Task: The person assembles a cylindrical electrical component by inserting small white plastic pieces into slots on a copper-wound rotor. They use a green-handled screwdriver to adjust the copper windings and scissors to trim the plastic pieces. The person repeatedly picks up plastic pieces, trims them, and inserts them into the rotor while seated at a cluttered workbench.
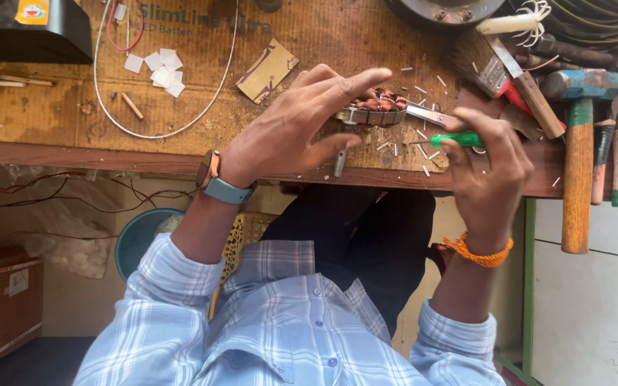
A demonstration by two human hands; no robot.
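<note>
At the front edge of the wooden workbench (73, 154), a small motor stator with copper windings (377, 109) rests under the left hand (291, 132), which steadies it with the thumb and curled fingers against its near side while the index finger extends flat over the top. The stator lies directly ahead of both hands, its long axis running left to right along the bench edge; the left hand is in contact, the right hand (484, 168) sits just beside it to the right. The right hand is closed around a green-handled tool (459, 139), whose metal blade (427, 114) points left and reaches the stator's right end. Short white insulation strips (423, 146) lie scattered around the stator. Further back on the bench lie a tan cardboard scrap (266, 70), a cluster of small white paper squares (160, 70) and a loop of white wire (180, 121). A black box with a yellow sticker (30, 28) sits at the far left corner. Right of the hands lie a brush (481, 61) and a hammer with a blue head (579, 143). Brown cartons with a white label (1, 300) stand on the floor at left.
</note>
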